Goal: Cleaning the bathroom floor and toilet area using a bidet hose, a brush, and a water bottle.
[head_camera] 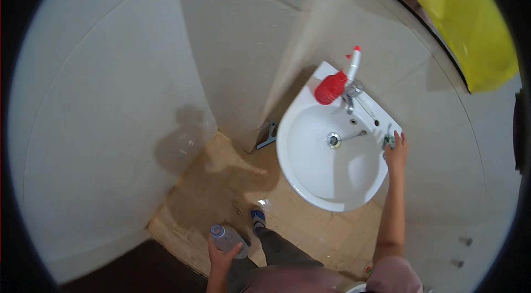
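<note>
Low in the picture, my left hand [222, 255] grips a clear, uncapped plastic bottle [229, 242] around its side. My right hand [397, 148] reaches to the right rim of the white washbasin [290, 168], its fingers over a green scouring pad or similar small item [388, 140]; whether they grip it is unclear. A red spray bottle [330, 89] with a white and red trigger head stands at the basin's back left corner, beside the metal tap [351, 96]. A drain stopper [334, 140] on a chain lies at the drain.
A squeegee [268, 137] leans by the wall corner, left of the basin. The tan floor [215, 185] looks wet. Yellow plastic [460, 23] hangs over a dark-framed mirror or panel at upper right. Metal fittings [465, 241] project from the right wall.
</note>
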A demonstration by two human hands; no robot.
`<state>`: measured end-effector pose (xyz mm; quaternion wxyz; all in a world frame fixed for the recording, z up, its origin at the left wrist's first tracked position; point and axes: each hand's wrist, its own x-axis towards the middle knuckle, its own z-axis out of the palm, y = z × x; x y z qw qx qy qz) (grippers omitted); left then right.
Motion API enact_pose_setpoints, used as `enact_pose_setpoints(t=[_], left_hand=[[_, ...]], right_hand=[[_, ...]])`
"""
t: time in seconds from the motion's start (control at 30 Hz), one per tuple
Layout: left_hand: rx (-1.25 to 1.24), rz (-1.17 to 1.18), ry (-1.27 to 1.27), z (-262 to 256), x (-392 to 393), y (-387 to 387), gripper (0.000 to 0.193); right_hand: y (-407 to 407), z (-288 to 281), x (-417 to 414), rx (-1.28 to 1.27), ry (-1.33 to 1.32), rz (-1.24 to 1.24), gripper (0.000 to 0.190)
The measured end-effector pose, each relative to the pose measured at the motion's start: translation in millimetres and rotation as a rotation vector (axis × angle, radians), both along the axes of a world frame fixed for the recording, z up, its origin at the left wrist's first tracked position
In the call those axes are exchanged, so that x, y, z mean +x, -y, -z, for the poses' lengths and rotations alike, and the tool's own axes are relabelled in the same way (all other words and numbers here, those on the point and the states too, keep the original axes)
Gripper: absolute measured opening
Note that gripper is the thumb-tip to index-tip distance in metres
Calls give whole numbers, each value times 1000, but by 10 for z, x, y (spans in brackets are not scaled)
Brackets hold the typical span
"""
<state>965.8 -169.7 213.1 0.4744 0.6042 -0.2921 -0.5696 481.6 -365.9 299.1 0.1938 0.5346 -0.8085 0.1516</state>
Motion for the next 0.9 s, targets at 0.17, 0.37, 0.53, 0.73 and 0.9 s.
enact_pose_setpoints(t=[0.17,0.37,0.53,0.73,0.9], left_hand=[[40,-159,-65,231,304,-61,62],[86,-156,-1,996,583,108,64],[163,-29,119,1855,736,371,66],[161,-27,236,2118,711,749,66],[99,155,230,1823,567,855,65]], right_hand=[[-90,304,2449,-31,742,-629,29],[-343,2036,4000,682,1139,-1123,27],[-221,4062,3772,1101,990,-868,36],[-3,4555,3171,953,1145,-315,30],[-328,4420,2739,788,1304,22,35]])
